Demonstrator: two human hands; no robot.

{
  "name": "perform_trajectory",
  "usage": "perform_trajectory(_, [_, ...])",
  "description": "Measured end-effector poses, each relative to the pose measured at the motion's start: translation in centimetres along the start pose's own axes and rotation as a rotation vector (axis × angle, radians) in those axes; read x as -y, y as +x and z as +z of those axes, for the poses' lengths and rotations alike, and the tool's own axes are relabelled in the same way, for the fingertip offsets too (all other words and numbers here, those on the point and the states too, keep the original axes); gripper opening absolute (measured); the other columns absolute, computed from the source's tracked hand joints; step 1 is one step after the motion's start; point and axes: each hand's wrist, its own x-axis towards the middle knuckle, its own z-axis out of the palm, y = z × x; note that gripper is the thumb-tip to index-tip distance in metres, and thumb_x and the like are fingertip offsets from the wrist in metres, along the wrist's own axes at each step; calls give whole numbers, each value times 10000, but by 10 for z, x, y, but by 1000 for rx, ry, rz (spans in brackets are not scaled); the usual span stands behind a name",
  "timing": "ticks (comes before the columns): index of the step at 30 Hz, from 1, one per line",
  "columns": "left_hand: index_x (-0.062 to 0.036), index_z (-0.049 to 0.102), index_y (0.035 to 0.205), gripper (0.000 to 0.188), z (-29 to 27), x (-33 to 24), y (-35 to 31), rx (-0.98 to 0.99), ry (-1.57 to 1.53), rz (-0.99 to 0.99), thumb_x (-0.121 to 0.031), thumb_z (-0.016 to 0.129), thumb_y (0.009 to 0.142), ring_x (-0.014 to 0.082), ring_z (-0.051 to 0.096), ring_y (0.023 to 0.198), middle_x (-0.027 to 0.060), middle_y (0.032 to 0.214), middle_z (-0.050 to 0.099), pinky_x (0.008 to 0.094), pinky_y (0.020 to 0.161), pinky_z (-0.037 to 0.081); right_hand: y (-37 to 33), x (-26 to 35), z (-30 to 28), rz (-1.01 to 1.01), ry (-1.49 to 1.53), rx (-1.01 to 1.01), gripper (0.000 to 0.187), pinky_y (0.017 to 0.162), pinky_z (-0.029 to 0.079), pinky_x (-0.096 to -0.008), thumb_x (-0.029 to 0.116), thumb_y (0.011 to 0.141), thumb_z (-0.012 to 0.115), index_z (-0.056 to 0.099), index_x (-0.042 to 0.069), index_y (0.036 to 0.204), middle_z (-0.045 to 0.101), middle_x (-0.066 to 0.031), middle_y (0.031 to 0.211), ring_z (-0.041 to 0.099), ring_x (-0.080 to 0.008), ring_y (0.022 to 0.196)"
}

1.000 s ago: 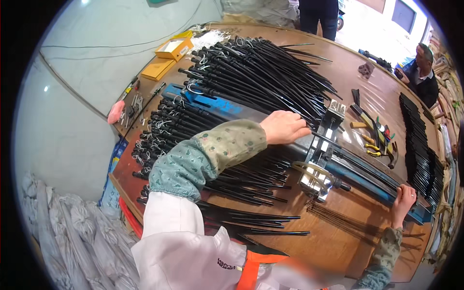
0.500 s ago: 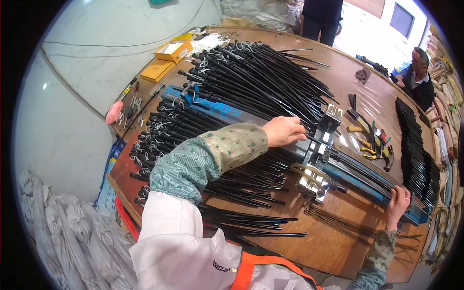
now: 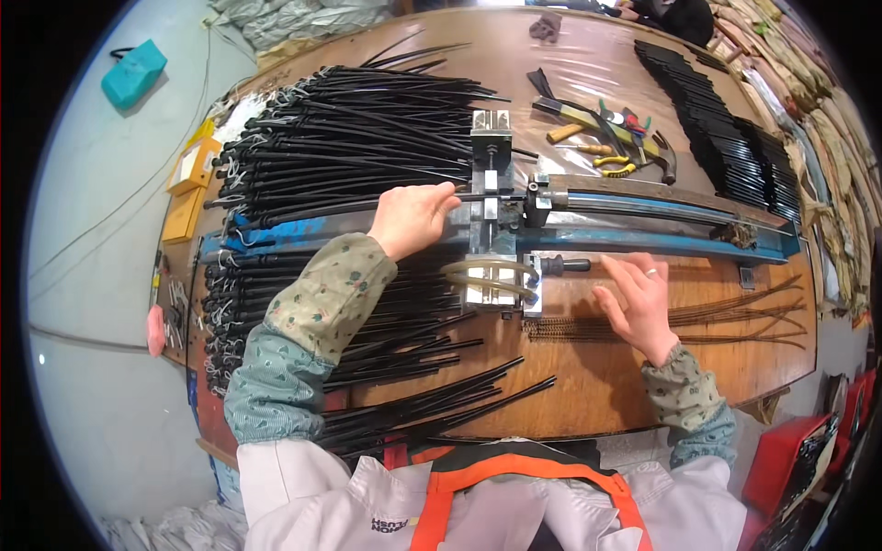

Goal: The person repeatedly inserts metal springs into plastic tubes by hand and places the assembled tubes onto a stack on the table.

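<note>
My left hand (image 3: 413,219) pinches a slim black rod (image 3: 335,211) just left of a metal clamping fixture (image 3: 491,151). The rod lies level and its right end runs into the fixture. My right hand (image 3: 638,303) is open, fingers spread and bent, and holds nothing. Its fingertips are close to a black lever handle (image 3: 576,265) on the fixture's near side; a small gap seems to separate them. Looped clear hoses (image 3: 487,274) join the fixture there. A blue rail (image 3: 625,241) carries it and stretches to the right, with a long dark slide above.
Black rods with white ties (image 3: 340,129) are heaped beyond and below the rail on the left. Thin brown wire rods (image 3: 726,317) lie at the near right. Pliers (image 3: 616,165) and a hammer (image 3: 667,158) sit beyond the rail. Stacked black pieces (image 3: 717,119) line the far right.
My right hand has left the rail's far right end, moving inward to beside the lever handle, with its fingers now spread. My left hand still holds the rod. The view has turned.
</note>
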Motion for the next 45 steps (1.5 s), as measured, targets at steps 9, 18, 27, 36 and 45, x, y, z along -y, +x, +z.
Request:
perform_trajectory(9, [-121,644,890,210,3,1,-8,-126,-6,31,-304,632,992,359,706,751,110,800,712,484,642,548,6,21,34,144,327,84,228,842,456,-424,113,941,695,668,17,1146,660,-144,968,606,-338,939])
perform_trajectory(18, [-127,604,810,227,17,13,-3,-238,135,283,-285,679,955,286,685,677,55,746,659,423,605,534,-1,14,45,214,283,255,319,882,446,-429,243,914,732,670,32,1145,642,-142,962,597,-326,904])
perform_trajectory(27, [-214,690,878,112,-19,138,15,-537,516,385,-316,722,909,224,623,894,-19,865,633,418,807,446,-49,60,48,-109,35,368,455,799,510,-464,7,741,689,645,-6,1194,604,-160,1034,579,-364,948])
perform_trajectory(36, [-168,655,923,261,8,48,-191,-234,293,-6,-385,778,845,228,562,940,18,903,559,413,823,414,-27,53,61,-29,149,439,396,749,535,-491,-52,750,638,668,15,1139,612,-162,969,594,-387,927])
perform_trajectory(45, [-112,634,952,183,11,62,-200,-261,170,209,-237,747,881,232,590,794,30,837,560,366,688,502,-17,92,32,319,608,478,192,839,517,-335,96,1013,641,687,-22,1157,701,-129,1021,661,-205,940])
